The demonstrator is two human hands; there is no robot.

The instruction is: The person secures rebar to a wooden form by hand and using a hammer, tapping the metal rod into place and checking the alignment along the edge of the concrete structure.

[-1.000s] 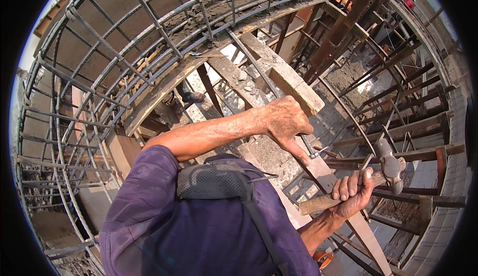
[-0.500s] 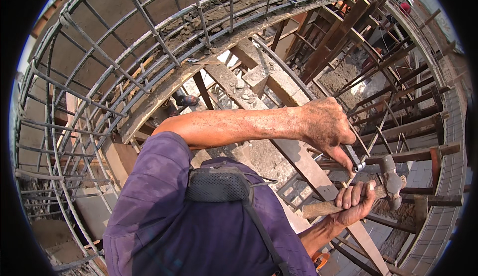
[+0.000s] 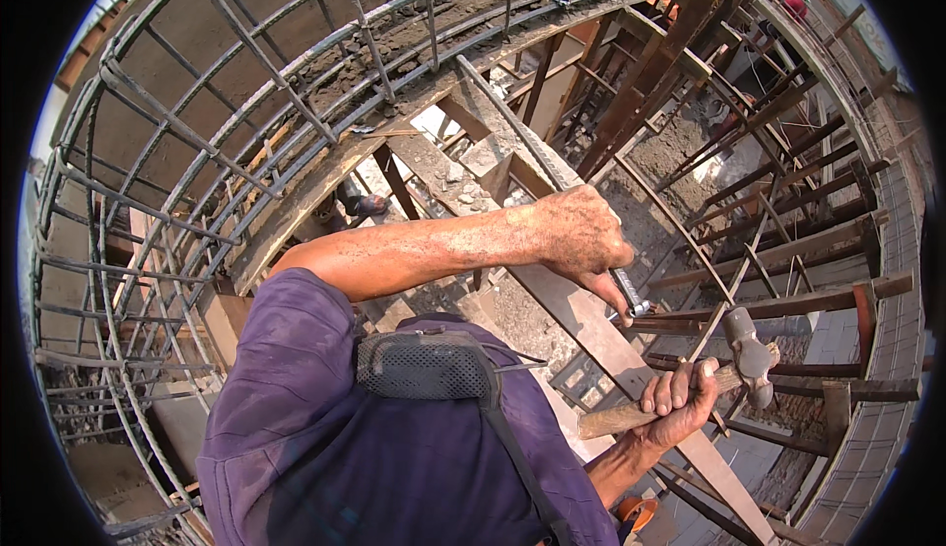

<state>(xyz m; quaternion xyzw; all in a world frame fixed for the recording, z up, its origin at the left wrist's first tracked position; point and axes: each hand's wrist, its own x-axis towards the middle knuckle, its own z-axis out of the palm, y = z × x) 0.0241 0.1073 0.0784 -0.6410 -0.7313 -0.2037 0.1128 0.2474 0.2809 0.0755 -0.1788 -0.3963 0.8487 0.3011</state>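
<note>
Rebar cages (image 3: 246, 132) and rough timber formwork are filling the whole scene, with a curved run of steel bars arching over the top and wooden props (image 3: 778, 250) leaning across an earth pit below. One long wooden plank (image 3: 601, 334) is running diagonally from the upper middle down toward the lower right, and it is serving as the landmark for everything else.

Above the plank, near its midpoint, the left hand (image 3: 581, 240) is reaching across from a dusty bare forearm, its fingers curling down and pinching a thin metal piece (image 3: 631, 298), most likely a nail or a short steel pin, with the tip pointing at the plank's upper edge. Whether the tip is touching the wood is not clear.

Just below and to the right of that spot on the plank, the right hand (image 3: 675, 403) is wrapping tightly around the wooden handle of a hammer (image 3: 729, 364), all fingers closing around the shaft. The hammer's steel head is sitting to the right of the plank, slightly lower than the pinched metal piece and apart from it.

Left of the plank, a purple shirt (image 3: 325, 447) and a dark padded strap (image 3: 429, 367) are covering the person's chest. Far beyond the plank's upper end, a sandalled foot (image 3: 365, 206) of another person is showing between boards.
</note>
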